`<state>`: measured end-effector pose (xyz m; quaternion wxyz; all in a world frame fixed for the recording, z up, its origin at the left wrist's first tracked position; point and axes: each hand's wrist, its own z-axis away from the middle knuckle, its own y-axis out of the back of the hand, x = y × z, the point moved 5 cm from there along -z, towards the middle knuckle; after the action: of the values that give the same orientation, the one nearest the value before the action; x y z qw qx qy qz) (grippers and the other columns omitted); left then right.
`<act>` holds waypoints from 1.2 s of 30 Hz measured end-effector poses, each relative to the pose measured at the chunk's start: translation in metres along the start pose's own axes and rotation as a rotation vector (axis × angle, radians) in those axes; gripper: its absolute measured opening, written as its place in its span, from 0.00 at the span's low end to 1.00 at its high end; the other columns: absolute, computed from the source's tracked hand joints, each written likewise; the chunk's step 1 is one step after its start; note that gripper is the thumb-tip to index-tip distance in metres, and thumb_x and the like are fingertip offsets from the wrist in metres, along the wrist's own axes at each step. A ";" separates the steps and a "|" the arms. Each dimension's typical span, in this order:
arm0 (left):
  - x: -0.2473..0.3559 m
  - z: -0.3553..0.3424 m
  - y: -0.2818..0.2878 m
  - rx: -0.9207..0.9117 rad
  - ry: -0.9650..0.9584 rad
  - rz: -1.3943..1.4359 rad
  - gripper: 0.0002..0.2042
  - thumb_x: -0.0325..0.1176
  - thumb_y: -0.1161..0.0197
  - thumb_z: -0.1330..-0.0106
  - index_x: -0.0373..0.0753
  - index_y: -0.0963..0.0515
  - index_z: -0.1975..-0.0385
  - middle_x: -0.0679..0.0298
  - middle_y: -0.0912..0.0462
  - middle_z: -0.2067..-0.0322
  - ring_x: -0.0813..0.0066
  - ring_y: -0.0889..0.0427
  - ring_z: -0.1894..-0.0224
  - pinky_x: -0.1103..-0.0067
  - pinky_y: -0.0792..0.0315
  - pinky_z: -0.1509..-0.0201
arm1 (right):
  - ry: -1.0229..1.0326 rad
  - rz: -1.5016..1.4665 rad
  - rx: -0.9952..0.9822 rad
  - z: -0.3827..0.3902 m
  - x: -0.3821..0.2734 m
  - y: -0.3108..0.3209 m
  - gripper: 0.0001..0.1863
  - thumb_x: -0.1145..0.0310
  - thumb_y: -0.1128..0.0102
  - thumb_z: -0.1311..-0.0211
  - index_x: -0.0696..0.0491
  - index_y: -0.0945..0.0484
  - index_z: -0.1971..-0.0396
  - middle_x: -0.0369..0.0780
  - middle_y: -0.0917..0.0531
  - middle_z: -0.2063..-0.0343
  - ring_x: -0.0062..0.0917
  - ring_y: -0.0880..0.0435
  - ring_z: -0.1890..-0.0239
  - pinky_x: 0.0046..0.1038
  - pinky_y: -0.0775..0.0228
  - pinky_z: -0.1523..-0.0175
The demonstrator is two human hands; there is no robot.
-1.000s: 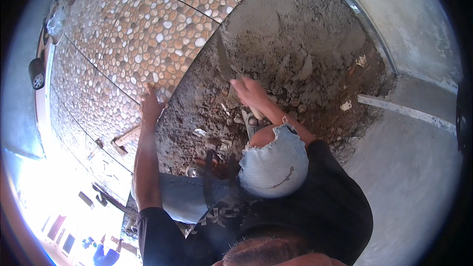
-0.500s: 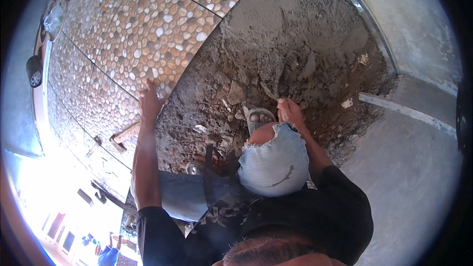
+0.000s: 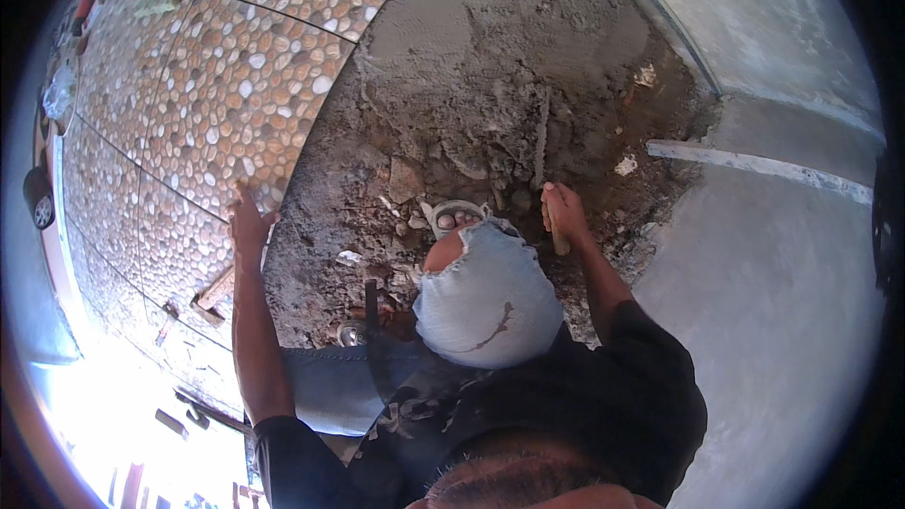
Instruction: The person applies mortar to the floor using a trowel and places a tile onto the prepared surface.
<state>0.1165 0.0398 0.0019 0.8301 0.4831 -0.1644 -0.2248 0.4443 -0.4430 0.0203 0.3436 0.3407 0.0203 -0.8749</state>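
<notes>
Just past my raised knee (image 3: 490,306), over the rough grey mortar (image 3: 462,28), my right hand (image 3: 565,214) is closed round the pale handle of a trowel (image 3: 541,137), its narrow blade pointing away from me against the lumpy stuff. My left hand (image 3: 250,226) grips nothing that I can see; its fingers are spread near the edge of the pebble-patterned tiles (image 3: 217,85), and whether they bear weight I cannot tell. A hammer (image 3: 215,290) lies beside that forearm. I judge the step in hand to be spreading and levelling the mortar; the next move probably calls for a flatter blade, drawn lightly across the lumps beyond my sandalled foot (image 3: 459,217).
</notes>
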 end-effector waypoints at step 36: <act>-0.011 -0.002 -0.009 0.045 -0.054 0.001 0.51 0.35 0.29 0.54 0.35 0.59 0.34 0.37 0.27 0.56 0.41 0.25 0.55 0.61 0.30 0.54 | 0.007 0.691 0.105 -0.099 -0.131 0.131 0.24 0.47 0.55 0.36 0.56 0.34 0.61 0.44 0.23 0.71 0.29 0.24 0.77 0.32 0.30 0.73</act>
<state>0.1061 0.0436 -0.0074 0.8143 0.4955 -0.1919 -0.2334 0.6522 -0.4391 0.0500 0.6012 0.3478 -0.1402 -0.7056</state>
